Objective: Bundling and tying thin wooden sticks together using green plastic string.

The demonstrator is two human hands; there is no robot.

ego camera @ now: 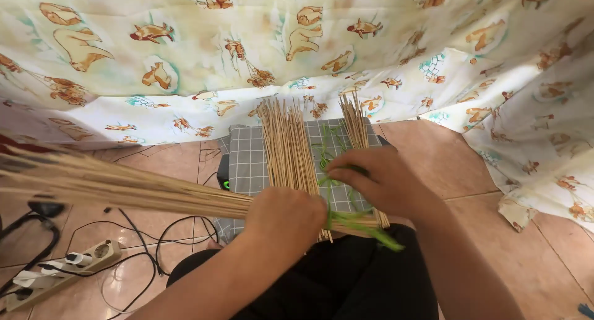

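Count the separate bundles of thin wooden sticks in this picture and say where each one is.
3. One bundle gripped by the left hand, fanning leftward; a wide one on the checked cloth; a narrower one beyond the right hand. Hands may hide more.

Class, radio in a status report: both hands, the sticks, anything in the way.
Left hand gripping stick bundle. Right hand on green strips. Stick mat underneath. Nothing blocking.

Tan stick bundles (288, 150), green strips (356, 221)
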